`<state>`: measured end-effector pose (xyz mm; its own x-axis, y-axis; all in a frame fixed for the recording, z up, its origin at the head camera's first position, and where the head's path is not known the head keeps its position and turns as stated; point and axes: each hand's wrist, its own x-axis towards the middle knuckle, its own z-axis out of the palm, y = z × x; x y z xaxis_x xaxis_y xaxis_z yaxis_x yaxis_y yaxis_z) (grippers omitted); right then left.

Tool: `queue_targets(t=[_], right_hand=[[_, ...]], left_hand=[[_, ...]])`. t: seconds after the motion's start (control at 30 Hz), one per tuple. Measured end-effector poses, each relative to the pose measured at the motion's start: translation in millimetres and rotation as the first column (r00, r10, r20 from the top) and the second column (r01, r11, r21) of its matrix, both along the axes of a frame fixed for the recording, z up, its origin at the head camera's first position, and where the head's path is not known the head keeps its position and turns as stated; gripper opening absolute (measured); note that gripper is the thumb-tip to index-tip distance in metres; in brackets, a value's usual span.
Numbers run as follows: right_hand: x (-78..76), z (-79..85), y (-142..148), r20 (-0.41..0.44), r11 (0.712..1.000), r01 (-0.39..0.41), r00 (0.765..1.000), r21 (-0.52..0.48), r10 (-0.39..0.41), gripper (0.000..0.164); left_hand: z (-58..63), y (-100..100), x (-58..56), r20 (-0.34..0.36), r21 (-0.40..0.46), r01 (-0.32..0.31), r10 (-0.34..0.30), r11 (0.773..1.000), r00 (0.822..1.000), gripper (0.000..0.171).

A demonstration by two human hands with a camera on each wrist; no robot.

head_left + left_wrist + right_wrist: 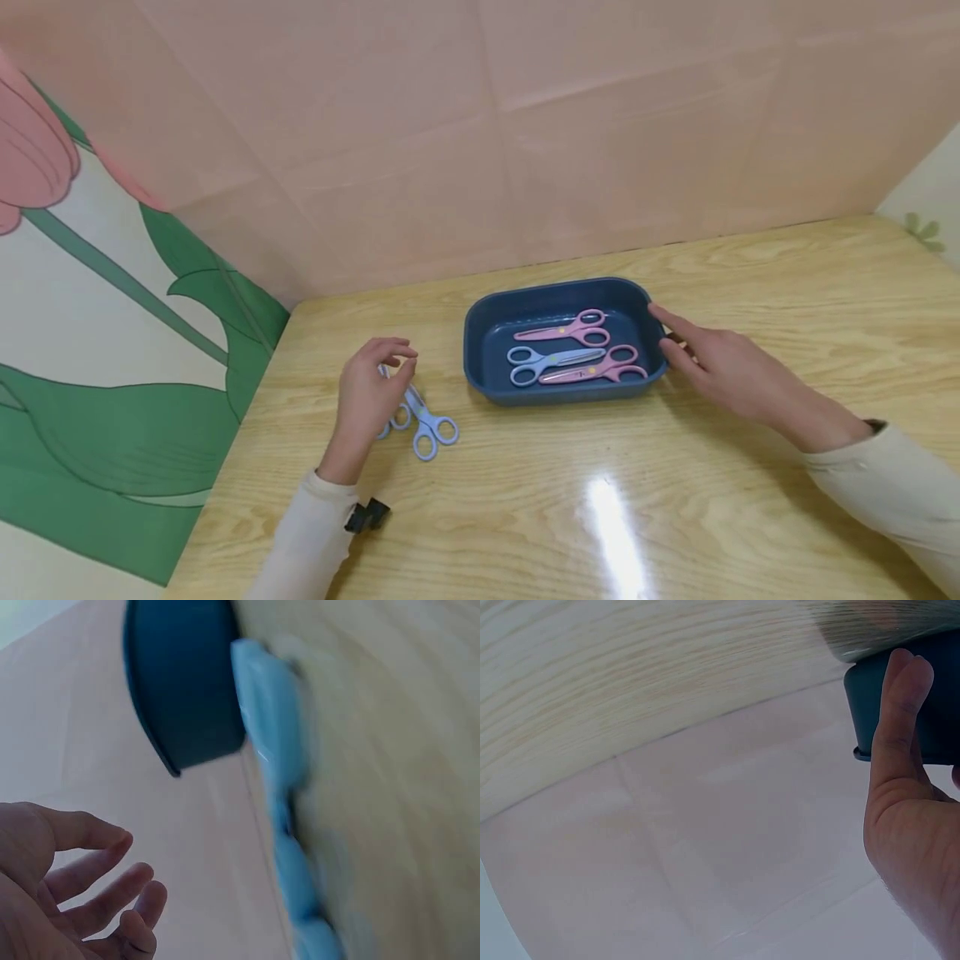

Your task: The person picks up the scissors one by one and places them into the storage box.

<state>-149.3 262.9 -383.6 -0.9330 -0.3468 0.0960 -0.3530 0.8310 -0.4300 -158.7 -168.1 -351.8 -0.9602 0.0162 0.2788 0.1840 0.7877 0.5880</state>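
My left hand [371, 396] hovers over two pairs of blue scissors [432, 428] on the table, left of a dark blue tray [491, 398]. Its fingers are loosely bent and hold nothing; in the left wrist view a gap shows between the thumb and the other fingers. Part of the scissors is hidden beneath this hand. At the tray's right end, my right hand [738, 375] rests its extended fingers against the outer wall. Inside the tray lie pink scissors [570, 332] at the back, blue scissors [538, 363] in front, and another pink pair [600, 369] beside them.
A wood-grain table [517, 517] carries everything. Behind it rises a pinkish covering [487, 150], and a wall with printed flowers and leaves [172, 417] borders the left side. A small black piece [367, 516] sits at the left cuff.
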Motion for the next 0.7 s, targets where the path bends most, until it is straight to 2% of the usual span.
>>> queue_targets(t=[0.17,0.3,0.4,0.5,0.63,0.7], right_hand=[[0.6,1.5,-0.4,0.005,1.000,0.002,1.000,0.010,-0.002,0.057],[0.8,2.5,0.5,0.012,1.000,0.008,1.000,0.017,-0.008,0.057],[1.2,2.9,0.6,0.010,1.000,0.009,1.000,0.013,-0.009,0.057],[1.6,2.8,-0.3,0.007,1.000,0.003,1.000,0.006,-0.003,0.057],[2.4,3.4,-1.4,0.013,1.000,0.002,1.000,0.005,-0.002,0.057],[2.9,4.1,-1.6,0.015,1.000,0.006,1.000,0.007,-0.006,0.057]], left_hand=[[-5.7,-14.1,6.2,0.023,-0.126,-0.029,0.032,0.992,0.999,0.011],[-6.9,-19.7,9.2,0.033,-0.178,-0.050,0.056,0.983,0.998,0.012],[-6.4,-23.8,11.3,0.076,-0.241,-0.057,0.077,0.969,0.994,0.014],[-4.3,-29.0,14.7,0.176,-0.357,-0.031,0.100,0.933,0.979,0.016],[-2.5,-35.7,17.0,0.299,-0.499,0.057,0.110,0.865,0.948,0.023],[-2.7,-38.2,16.5,0.338,-0.531,0.095,0.108,0.842,0.935,0.028]])
